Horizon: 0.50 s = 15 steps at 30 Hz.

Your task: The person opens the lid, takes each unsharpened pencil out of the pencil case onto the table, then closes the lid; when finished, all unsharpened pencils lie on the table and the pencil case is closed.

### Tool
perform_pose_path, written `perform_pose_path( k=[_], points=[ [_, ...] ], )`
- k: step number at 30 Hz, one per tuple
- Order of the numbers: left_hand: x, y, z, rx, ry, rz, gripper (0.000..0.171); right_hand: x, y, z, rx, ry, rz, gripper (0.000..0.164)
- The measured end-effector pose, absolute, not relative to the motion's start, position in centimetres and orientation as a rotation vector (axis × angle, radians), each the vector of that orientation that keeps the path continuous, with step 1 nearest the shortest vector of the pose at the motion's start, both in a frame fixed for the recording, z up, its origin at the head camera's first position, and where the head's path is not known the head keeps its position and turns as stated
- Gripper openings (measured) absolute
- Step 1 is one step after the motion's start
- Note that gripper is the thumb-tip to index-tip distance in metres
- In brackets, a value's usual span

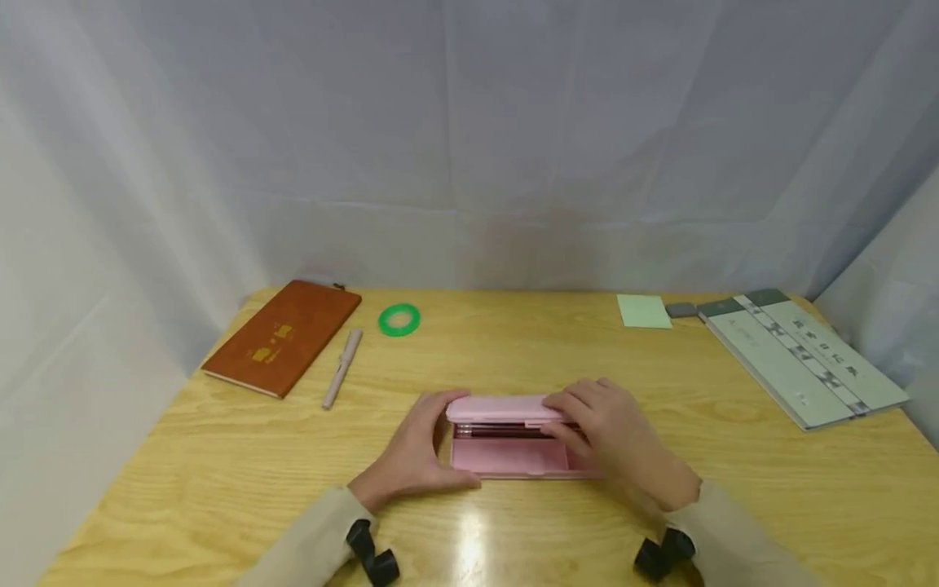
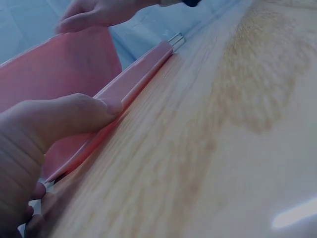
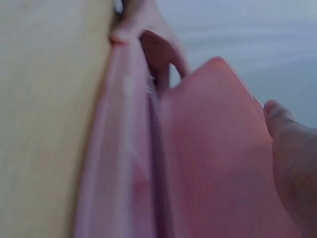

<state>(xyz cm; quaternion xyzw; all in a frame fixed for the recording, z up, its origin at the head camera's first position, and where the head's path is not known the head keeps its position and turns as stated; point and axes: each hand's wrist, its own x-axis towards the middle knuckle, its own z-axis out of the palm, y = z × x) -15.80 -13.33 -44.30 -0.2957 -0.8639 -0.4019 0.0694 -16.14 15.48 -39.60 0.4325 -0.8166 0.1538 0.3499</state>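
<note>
A pink pencil case (image 1: 509,456) lies on the wooden table in front of me, its lid (image 1: 495,408) tilted part way up. Inside, along the back, dark pencils (image 1: 491,431) show under the lid. My left hand (image 1: 414,452) grips the case's left end, and in the left wrist view the thumb (image 2: 81,116) presses on the front wall. With my right hand (image 1: 616,428) I hold the lid's front edge toward its right side. The right wrist view shows the lid's inner face (image 3: 218,148) standing up from the base, blurred along the near edge.
Back left are a brown notebook (image 1: 282,338), a light-coloured pen (image 1: 342,368) and a green tape ring (image 1: 399,330). At the back right lie a pale green sticky-note pad (image 1: 644,311), a small grey block (image 1: 681,310) and a pale green book (image 1: 803,359). White curtains hang behind the table (image 1: 242,481).
</note>
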Motion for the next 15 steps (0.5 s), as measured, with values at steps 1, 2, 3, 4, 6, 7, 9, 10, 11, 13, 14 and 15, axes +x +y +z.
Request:
perform_pose_path(
  k=[1, 2, 3, 4, 6, 7, 9, 10, 11, 13, 14, 15],
  points=[
    [-15.8, -13.3, -44.3, -0.878, -2.611, -1.233, 0.113, -16.8, 15.5, -39.2, 1.112, -2.14, 0.415, 0.048],
    [-15.8, -13.3, -44.3, -0.857, -2.627, -1.256, 0.119, -17.6, 15.6, -38.7, 1.104, -2.178, 0.443, 0.045],
    [-15.7, -13.3, -44.2, -0.831, -2.643, -1.286, 0.124, -18.3, 15.6, -38.3, 1.093, -2.227, 0.476, 0.041],
    [-15.7, -13.2, -44.2, -0.802, -2.664, -1.309, 0.13, -19.1, 15.7, -37.9, 1.07, -2.3, 0.509, 0.037],
    [-15.7, -13.2, -44.2, -0.759, -2.705, -1.345, 0.14, -20.8, 15.8, -37.4, 1.025, -2.432, 0.563, 0.026],
    [-15.6, -13.1, -44.2, -0.741, -2.726, -1.351, 0.144, -21.6, 15.7, -37.2, 0.996, -2.5, 0.584, 0.02],
    [-15.6, -13.1, -44.2, -0.723, -2.748, -1.368, 0.149, -23.1, 15.7, -37.1, 0.967, -2.596, 0.622, 0.014],
    [-15.6, -13.0, -44.2, -0.724, -2.757, -1.367, 0.15, -23.7, 15.7, -37.2, 0.956, -2.618, 0.63, 0.014],
    [-15.6, -13.0, -44.2, -0.731, -2.76, -1.365, 0.151, -24.2, 15.7, -37.2, 0.947, -2.617, 0.638, 0.015],
    [-15.6, -12.9, -44.1, -0.738, -2.76, -1.353, 0.151, -24.7, 15.7, -37.4, 0.933, -2.547, 0.639, 0.021],
    [-15.7, -12.9, -44.1, -0.743, -2.758, -1.348, 0.152, -24.8, 15.7, -37.6, 0.924, -2.477, 0.645, 0.023],
    [-15.7, -12.9, -44.0, -0.74, -2.76, -1.341, 0.152, -24.6, 15.7, -37.6, 0.922, -2.396, 0.652, 0.024]
  ],
)
